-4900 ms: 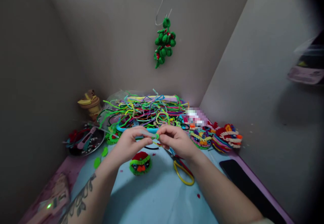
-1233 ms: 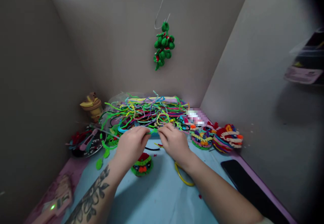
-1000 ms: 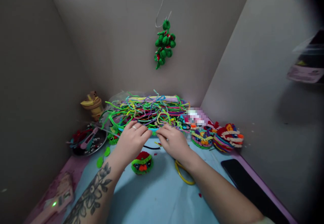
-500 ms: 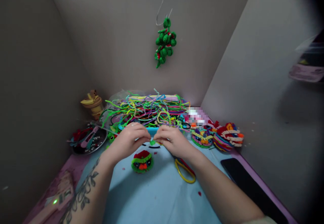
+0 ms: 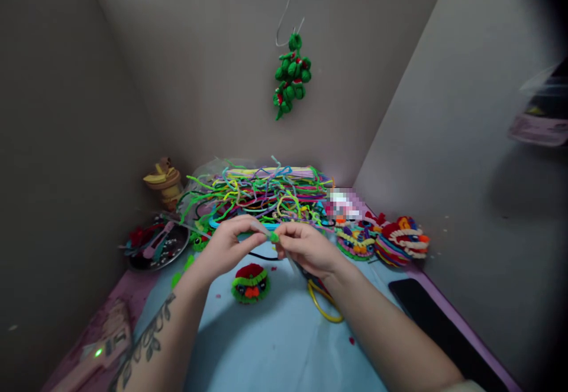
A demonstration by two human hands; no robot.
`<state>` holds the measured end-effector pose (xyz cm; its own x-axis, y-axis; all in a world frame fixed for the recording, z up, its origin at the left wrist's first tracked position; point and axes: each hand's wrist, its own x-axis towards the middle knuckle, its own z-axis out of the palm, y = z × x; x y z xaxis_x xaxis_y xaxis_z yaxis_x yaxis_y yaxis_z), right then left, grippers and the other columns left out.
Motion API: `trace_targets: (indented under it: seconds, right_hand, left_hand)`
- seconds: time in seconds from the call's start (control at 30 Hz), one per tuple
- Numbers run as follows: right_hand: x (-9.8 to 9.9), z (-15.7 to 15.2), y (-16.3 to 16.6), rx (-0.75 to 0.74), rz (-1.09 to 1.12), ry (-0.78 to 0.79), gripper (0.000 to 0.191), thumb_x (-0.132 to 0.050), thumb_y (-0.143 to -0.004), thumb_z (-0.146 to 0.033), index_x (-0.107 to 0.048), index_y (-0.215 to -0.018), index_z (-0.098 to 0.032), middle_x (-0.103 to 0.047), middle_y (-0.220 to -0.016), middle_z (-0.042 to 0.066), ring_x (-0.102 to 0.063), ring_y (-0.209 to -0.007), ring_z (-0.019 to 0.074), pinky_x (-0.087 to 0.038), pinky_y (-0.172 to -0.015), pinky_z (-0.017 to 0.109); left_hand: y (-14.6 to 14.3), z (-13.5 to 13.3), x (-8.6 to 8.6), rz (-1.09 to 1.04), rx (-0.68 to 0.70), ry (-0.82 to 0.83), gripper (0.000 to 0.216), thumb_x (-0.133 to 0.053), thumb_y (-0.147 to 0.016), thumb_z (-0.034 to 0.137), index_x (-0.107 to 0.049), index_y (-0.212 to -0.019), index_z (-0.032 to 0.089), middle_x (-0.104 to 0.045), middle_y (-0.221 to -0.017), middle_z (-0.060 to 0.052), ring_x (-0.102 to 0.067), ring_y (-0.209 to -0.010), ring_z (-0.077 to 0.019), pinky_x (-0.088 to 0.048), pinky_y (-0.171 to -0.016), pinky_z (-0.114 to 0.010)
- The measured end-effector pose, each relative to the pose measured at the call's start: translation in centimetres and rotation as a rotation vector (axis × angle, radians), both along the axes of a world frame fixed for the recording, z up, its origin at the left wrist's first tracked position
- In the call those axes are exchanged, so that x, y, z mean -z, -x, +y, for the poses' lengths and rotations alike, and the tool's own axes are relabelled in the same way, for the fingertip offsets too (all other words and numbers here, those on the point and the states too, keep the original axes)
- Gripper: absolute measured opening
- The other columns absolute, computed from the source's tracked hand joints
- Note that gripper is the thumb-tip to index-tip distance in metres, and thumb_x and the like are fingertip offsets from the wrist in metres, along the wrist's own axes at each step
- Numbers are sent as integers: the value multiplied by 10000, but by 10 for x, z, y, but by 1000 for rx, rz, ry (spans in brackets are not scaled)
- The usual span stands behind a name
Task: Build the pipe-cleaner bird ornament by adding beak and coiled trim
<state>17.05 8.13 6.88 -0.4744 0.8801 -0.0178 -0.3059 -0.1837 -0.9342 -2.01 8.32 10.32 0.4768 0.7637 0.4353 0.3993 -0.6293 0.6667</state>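
Both hands meet above the light blue mat [image 5: 275,344], in front of a heap of coloured pipe cleaners [image 5: 261,194]. My left hand [image 5: 228,247] pinches a small bright green pipe cleaner piece [image 5: 274,237] from the left. My right hand [image 5: 306,249] is closed on the same green piece from the right. Under the hands sits a small round figure [image 5: 249,282] of green and red pipe cleaner with dark eyes and an orange beak. Scissors with yellow handles [image 5: 323,306] lie partly under my right wrist.
A dark round tray [image 5: 155,245] with tools sits at the left, a yellow figurine [image 5: 163,182] behind it. Finished colourful figures [image 5: 399,241] stand at the right. A black phone [image 5: 437,327] lies right, a glue gun [image 5: 100,350] bottom left. A green bunch [image 5: 291,75] hangs on the grey partition.
The hands reached into the pipe cleaner heap about a second ago, then drew back toward me. They now hold the small green piece a little higher above the mat.
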Motion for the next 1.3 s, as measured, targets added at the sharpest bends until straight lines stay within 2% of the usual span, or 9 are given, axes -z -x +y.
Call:
trace_targets:
  seconds: [0.13,0.27,0.5,0.6,0.73,0.8,0.87,1.1,1.3]
  right_hand:
    - [-3,0,-1,-8,55,83,322,-786,-605,-386,-586,-706,-155,-522,-631,-40,-495,-530,73,-423,-552,225]
    - [-5,1,-3,-5,58,111,321,-774,-620,-382,-556,-703,-162,-506,-633,-42,-475,-523,71,-426,-536,228]
    - [-1,3,1,164,-114,-63,247,-645,-734,-385,-498,-742,-187,-496,-563,-61,-468,-486,80,-410,-511,219]
    - [0,2,3,343,-333,-263,125,-559,-791,-315,-542,-805,-192,-520,-605,-40,-510,-520,110,-433,-503,231]
    - [5,-1,4,656,-646,-806,117,-488,-849,-190,-599,-810,-191,-590,-807,46,-588,-763,173,-502,-679,296]
    - [10,-3,5,732,-791,-1022,162,-453,-876,-146,-609,-861,-186,-596,-860,78,-590,-856,198,-497,-781,327]
    - [14,-4,6,750,-899,-1123,187,-429,-900,-139,-610,-914,-181,-590,-868,92,-588,-872,207,-493,-808,335]
    - [10,1,2,758,-795,-1055,162,-448,-894,-140,-603,-888,-185,-594,-855,71,-593,-831,181,-488,-774,297]
    - [11,6,-2,716,-892,-1001,160,-464,-866,-133,-617,-844,-174,-619,-829,71,-600,-815,190,-475,-762,300]
  left_hand:
    - [-1,1,4,37,-151,-108,118,-572,-845,229,-645,-927,186,-688,-923,-55,-628,-870,-168,-490,-808,-296]
    - [-1,1,9,84,-215,-206,121,-565,-856,234,-642,-937,188,-684,-917,-58,-625,-867,-174,-490,-795,-297]
    - [-3,-4,4,105,-246,-178,127,-536,-867,227,-642,-812,183,-678,-818,-34,-614,-769,-152,-472,-720,-254]
    - [-7,-7,2,70,-255,-127,139,-551,-857,246,-637,-769,181,-678,-784,-23,-614,-734,-147,-468,-685,-244]
    - [-15,-9,6,43,-263,-111,135,-558,-847,239,-641,-760,179,-676,-753,-21,-616,-710,-150,-470,-665,-252]
    - [-18,-9,10,44,-258,-139,126,-553,-851,230,-643,-778,180,-678,-765,-24,-619,-722,-153,-473,-682,-260]
    - [-19,-8,14,46,-272,-161,128,-549,-856,230,-642,-782,183,-682,-778,-26,-624,-737,-156,-478,-701,-267]
    - [-16,-4,22,150,-379,-254,151,-560,-865,255,-644,-961,176,-695,-932,-57,-637,-874,-189,-484,-782,-295]
    - [-13,-7,22,490,-466,-646,208,-489,-888,158,-662,-998,198,-703,-948,-69,-610,-830,-226,-435,-743,-353]
